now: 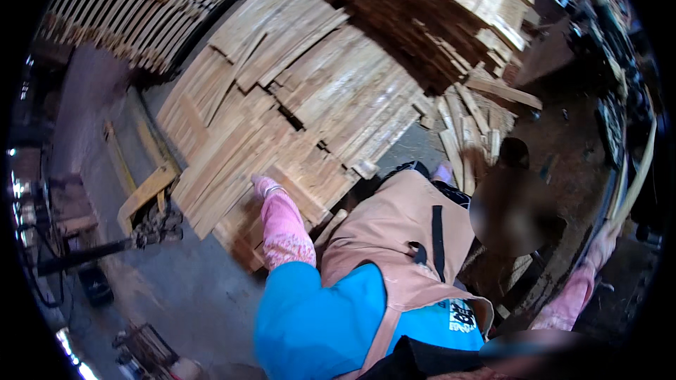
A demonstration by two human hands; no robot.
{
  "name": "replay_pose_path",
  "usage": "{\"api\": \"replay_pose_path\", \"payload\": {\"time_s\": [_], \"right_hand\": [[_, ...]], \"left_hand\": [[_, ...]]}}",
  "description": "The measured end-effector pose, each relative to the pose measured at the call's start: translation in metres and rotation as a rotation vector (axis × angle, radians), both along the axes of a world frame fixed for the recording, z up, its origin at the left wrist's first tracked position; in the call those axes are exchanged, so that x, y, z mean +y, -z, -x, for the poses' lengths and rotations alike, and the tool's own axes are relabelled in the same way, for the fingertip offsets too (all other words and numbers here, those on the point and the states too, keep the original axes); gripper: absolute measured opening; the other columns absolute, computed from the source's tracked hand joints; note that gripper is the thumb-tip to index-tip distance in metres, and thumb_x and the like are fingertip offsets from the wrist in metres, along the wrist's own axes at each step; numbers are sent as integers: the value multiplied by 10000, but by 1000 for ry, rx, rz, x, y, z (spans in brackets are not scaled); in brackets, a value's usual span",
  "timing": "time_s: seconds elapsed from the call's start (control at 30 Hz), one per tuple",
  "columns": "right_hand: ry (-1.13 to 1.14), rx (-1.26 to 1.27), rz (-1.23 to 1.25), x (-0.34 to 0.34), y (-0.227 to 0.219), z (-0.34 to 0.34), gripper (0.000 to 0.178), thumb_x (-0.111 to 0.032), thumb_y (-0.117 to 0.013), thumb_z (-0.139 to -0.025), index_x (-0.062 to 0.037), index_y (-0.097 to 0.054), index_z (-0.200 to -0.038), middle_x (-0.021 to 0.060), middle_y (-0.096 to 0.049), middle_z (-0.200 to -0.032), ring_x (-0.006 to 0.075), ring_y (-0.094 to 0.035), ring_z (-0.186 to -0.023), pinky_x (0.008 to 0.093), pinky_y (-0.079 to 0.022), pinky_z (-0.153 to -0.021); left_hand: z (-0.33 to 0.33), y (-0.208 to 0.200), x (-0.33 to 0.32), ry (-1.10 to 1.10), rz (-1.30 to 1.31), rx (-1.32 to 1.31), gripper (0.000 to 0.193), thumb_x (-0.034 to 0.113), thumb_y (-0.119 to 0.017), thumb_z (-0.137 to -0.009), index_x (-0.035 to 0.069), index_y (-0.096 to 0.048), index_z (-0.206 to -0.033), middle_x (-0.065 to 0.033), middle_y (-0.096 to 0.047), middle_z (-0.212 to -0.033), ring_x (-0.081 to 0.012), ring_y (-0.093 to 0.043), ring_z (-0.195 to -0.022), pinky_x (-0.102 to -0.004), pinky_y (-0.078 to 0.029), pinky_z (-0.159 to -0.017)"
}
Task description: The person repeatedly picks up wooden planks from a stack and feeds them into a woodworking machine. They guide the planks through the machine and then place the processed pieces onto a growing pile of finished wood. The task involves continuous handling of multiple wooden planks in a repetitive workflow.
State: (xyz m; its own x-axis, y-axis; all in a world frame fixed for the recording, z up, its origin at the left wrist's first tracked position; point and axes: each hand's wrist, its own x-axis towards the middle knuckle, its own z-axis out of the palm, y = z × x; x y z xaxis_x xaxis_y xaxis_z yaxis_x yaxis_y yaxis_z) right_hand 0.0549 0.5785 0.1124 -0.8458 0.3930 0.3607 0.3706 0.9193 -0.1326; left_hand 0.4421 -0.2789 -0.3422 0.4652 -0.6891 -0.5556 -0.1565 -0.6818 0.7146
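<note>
My left hand (265, 186), below a pink patterned sleeve, is at the near edge of a wide stack of pale wooden planks (352, 84). It lies beside a short board (299, 193) on top of the stack. Its fingers are too small and blurred to show whether they grip that board. Far to the right, my right arm reaches out in a pink sleeve. My right hand (604, 241) is closed around the lower end of a long, thin wooden strip (642, 165), which rises along the right rim of the view.
Loose wood strips (461, 141) lie in a pile right of the stack. Darker brown boards (380, 10) are layered behind it. Slatted wood (162, 7) fills the far left. A yellow metal frame (151, 186) stands on the grey floor. A blurred patch (517, 211) hides part of the right side.
</note>
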Motion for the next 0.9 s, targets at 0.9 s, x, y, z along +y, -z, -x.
{"api": "replay_pose_path", "payload": {"time_s": [0.9], "right_hand": [[-1108, -279, 291, -314, 14, -75, 732, -55, -673, -838, 0, -413, -1520, 217, -491, -1475, 346, -478, -1367, 421, -381, -1149]], "left_hand": [[172, -155, 210, 343, -101, 866, 530, 464, -807, -834, 102, -665, -1195, -53, -673, -1056, -177, -644, -889, -370, -558, -684]]}}
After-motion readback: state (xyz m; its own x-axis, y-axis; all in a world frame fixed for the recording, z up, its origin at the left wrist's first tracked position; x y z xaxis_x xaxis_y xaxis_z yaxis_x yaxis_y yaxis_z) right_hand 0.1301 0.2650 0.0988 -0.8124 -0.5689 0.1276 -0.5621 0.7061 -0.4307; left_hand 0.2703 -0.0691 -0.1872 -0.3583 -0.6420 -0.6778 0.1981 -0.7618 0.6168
